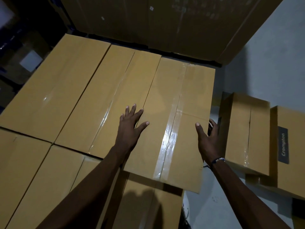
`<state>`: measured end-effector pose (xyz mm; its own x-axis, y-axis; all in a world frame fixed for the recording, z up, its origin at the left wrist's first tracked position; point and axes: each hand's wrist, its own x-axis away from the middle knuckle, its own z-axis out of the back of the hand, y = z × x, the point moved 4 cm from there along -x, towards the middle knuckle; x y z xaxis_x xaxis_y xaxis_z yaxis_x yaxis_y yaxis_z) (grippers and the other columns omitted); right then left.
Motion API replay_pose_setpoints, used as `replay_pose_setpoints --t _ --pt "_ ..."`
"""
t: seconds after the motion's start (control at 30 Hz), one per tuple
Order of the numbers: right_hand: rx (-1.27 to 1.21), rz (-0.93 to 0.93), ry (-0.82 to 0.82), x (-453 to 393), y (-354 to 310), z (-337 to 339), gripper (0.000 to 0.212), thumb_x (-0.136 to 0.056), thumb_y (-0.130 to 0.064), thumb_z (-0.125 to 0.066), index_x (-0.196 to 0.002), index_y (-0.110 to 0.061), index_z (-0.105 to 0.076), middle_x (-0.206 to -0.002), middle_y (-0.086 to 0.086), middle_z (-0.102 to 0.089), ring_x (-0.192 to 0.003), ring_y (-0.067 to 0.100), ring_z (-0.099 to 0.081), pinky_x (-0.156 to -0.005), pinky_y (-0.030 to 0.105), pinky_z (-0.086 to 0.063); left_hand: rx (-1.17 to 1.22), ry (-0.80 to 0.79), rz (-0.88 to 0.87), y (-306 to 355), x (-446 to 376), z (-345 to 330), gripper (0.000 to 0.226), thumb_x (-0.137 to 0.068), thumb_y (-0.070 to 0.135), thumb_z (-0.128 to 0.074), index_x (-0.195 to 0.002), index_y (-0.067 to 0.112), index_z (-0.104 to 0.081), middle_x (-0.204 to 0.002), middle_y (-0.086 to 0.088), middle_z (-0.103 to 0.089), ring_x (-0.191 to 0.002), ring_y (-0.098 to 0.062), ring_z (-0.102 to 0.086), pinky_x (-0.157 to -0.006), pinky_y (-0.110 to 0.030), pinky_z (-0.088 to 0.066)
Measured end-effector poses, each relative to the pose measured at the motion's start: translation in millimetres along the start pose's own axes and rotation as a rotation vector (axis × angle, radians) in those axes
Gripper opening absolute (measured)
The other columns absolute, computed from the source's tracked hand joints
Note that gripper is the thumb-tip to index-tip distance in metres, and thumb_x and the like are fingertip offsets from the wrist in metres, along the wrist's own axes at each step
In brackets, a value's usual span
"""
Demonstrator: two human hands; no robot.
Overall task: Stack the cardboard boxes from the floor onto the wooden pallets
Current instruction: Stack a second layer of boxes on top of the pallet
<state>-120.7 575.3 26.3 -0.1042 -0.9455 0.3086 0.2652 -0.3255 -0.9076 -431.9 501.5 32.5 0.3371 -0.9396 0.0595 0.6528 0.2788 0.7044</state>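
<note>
With a layer of long tan cardboard boxes (79,90) already laid, the left hand (130,128) presses spread fingers flat on the taped tan box (173,123) atop the stack, the right hand (208,138) grips its edge, and two more boxes (244,134) wait on the floor (270,66).

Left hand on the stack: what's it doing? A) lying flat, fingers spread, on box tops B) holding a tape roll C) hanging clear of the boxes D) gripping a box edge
A: the left hand lies palm down with straight, spread fingers across the seam where the taped box meets the neighbouring box.
</note>
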Motion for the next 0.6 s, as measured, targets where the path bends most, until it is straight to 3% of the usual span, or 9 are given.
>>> replay_pose_setpoints --t 0.17,0.33,0.43,0.53,0.6 --pt "0.029 0.04 -0.082 28 -8 7 0.067 -0.098 -0.031 -0.069 -0.156 -0.032 -0.035 -0.138 -0.012 -0.053 -0.125 0.01 -0.051 -0.09 0.018 -0.042 -0.072 -0.103 -0.046 0 12 7 0.068 -0.099 0.05 -0.062 -0.158 0.027 -0.039 -0.172 0.002 -0.014 -0.16 -0.02 -0.003 -0.127 -0.045 -0.004" --pt "0.049 0.008 -0.108 84 16 14 0.076 -0.095 -0.031 -0.073 -0.158 -0.033 -0.031 -0.15 -0.003 -0.052 -0.132 0.019 -0.052 -0.108 0.043 -0.047 -0.091 -0.252 -0.14 -19 73 23 0.086 -0.089 0.062 -0.067 -0.161 0.031 -0.033 -0.172 0.007 -0.01 -0.159 -0.015 0.0 -0.126 -0.044 -0.005" --pt "0.039 -0.026 -0.094 119 32 17 0.075 -0.095 -0.034 -0.073 -0.158 -0.033 -0.032 -0.149 -0.007 -0.051 -0.132 0.016 -0.051 -0.11 0.041 -0.045 -0.095 -0.313 -0.163 -33 112 34 0.104 -0.075 0.077 -0.067 -0.161 0.033 -0.03 -0.171 0.011 -0.009 -0.159 -0.011 0.001 -0.125 -0.042 -0.005" --pt "0.028 -0.034 -0.091 146 46 18 0.075 -0.096 -0.038 -0.072 -0.159 -0.036 -0.031 -0.15 -0.01 -0.05 -0.133 0.015 -0.05 -0.111 0.041 -0.045 -0.111 -0.355 -0.191 -42 138 41 0.11 -0.071 0.066 -0.082 -0.161 0.029 -0.03 -0.171 0.011 -0.01 -0.158 -0.011 0.0 -0.125 -0.042 -0.005" --pt "0.015 -0.036 -0.097 158 50 18 0.074 -0.098 -0.038 -0.069 -0.16 -0.035 -0.029 -0.152 -0.011 -0.048 -0.133 0.011 -0.046 -0.112 0.037 -0.041 -0.12 -0.332 -0.202 -43 145 43 0.101 -0.077 0.049 -0.086 -0.16 0.027 -0.033 -0.17 0.01 -0.013 -0.158 -0.012 -0.003 -0.127 -0.045 -0.009"
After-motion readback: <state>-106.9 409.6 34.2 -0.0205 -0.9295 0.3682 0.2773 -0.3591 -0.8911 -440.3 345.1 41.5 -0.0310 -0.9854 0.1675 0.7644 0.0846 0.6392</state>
